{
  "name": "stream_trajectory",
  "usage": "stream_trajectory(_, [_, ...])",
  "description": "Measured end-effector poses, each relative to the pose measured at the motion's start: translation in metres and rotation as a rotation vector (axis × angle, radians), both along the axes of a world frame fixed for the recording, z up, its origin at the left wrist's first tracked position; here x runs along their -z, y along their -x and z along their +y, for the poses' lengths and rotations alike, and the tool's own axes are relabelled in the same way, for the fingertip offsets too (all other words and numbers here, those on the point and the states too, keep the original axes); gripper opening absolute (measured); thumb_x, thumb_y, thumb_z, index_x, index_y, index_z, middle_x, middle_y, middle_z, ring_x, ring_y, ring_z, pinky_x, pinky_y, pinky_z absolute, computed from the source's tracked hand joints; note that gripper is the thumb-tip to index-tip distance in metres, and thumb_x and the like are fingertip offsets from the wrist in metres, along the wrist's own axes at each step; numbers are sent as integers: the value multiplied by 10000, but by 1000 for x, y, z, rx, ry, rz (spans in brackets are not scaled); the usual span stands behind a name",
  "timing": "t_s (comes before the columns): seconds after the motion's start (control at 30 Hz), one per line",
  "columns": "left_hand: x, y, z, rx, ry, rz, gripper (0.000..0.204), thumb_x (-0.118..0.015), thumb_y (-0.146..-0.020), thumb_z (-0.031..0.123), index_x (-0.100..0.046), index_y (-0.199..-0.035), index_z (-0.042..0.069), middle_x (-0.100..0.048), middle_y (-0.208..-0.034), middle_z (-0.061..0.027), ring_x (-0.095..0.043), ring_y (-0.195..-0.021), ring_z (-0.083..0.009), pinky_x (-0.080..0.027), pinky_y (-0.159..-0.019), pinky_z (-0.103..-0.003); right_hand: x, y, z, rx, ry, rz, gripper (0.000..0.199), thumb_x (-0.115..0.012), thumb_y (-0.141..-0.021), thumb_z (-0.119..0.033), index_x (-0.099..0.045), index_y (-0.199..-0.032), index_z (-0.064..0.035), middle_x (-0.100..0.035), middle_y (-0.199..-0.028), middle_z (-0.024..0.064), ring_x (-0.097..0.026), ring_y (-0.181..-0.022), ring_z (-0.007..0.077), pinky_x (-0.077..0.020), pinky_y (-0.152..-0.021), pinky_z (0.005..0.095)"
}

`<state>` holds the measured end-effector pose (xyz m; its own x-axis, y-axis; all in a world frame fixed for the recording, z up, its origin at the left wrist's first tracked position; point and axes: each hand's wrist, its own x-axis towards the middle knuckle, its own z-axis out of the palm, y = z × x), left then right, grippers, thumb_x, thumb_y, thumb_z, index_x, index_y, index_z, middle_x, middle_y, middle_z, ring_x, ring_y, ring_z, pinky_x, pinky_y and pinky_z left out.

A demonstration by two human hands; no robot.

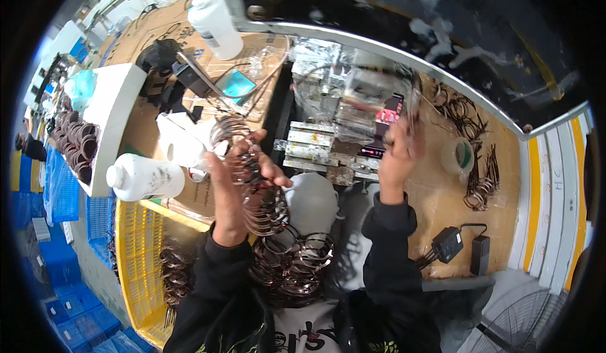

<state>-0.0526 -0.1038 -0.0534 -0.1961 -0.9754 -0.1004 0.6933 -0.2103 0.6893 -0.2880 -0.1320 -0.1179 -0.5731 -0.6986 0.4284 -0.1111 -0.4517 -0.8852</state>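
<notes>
My left hand (pixel 237 186) is curled around a long stack of brown eyeglass frames (pixel 262 211), its thumb along the near side. The stack runs from above my fingers down toward my lap. A pile of similar brown frames (pixel 293 268) lies in front of my body. My right hand (pixel 405 148) is raised over the worktop, its fingers smeared by motion. Whether it grips anything is unclear. Just beside it is a small device with a lit pink-red display (pixel 387 114). Metal blocks of a fixture (pixel 309 145) stand between my hands, beneath clear plastic film.
A dark machine panel with a metal edge (pixel 404 50) overhangs the back. White bottles (pixel 148 176) stand at left, above a yellow basket (pixel 136 239) of frames. On the right cardboard are more eyeglass frames (pixel 483 179), a tape roll (pixel 457 156) and black adapters (pixel 448 244). A fan (pixel 527 318) stands lower right.
</notes>
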Motion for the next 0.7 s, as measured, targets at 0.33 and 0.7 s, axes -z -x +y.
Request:
stream_trajectory(0.33, [-15, 19, 10, 42, 68, -227, 927, -275, -781, 790, -445, -1202, -18, -539, -730, -85, -556, -684, -209, -488, -656, -344, -34, -63, 74, 115, 108, 691, 108, -570, -826, -26, -582, -923, 21, -563, -647, 113, -545, -498, 221, -417, -437, 283])
stream_trajectory(0.7, [-13, 14, 20, -59, 460, -157, 808, -686, -713, -32, -212, -1364, 36, -546, -917, -110, -579, -932, -233, -469, -868, -397, -50, -67, 122, -244, -339, 519, 215, -633, -829, -131, -578, -988, 3, -584, -882, 137, -593, -710, 267, -463, -585, 326])
